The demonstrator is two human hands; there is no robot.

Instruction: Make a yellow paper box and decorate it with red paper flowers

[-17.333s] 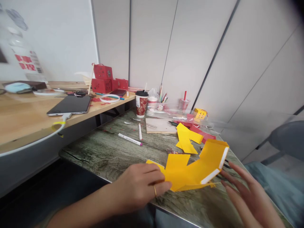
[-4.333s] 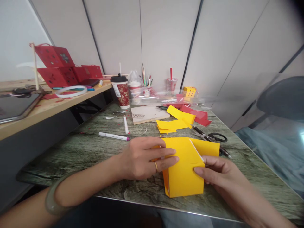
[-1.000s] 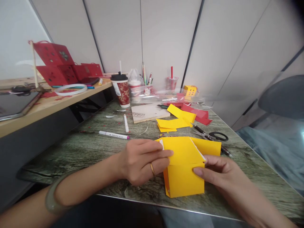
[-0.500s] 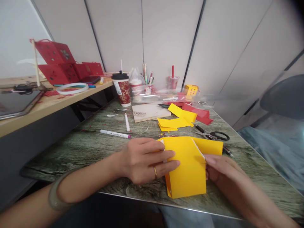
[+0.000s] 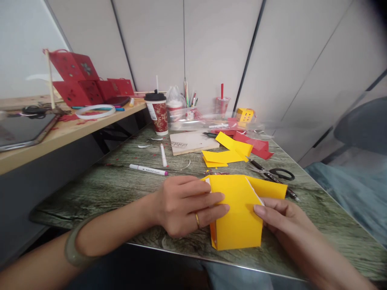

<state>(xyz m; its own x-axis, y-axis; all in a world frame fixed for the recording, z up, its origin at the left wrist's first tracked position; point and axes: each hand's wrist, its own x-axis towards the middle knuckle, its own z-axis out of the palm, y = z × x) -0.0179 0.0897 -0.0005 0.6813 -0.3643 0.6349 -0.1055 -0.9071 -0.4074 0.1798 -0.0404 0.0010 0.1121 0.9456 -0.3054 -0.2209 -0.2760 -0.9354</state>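
Note:
A folded yellow paper box (image 5: 237,225) stands near the table's front edge, between my hands. White strips run along its upper left corner and its slanting right edge, and a yellow flap sticks out to the right behind it. My left hand (image 5: 187,205), with a gold ring, grips the box's left side, fingers lying over its front face. On the right edge, the thumb of my right hand (image 5: 279,219) presses the front face while the other fingers are behind the paper, partly hidden.
Beyond the box lie yellow paper strips (image 5: 226,156), red paper pieces (image 5: 256,146), scissors (image 5: 276,173), a marker (image 5: 148,169) and a white board (image 5: 193,142). A lidded paper cup (image 5: 157,114) stands farther back. Red boxes (image 5: 80,92) sit on the raised shelf at left.
My right thumb has moved left from the box's edge onto its front face. My left hand keeps its hold. The whole view has shifted slightly.

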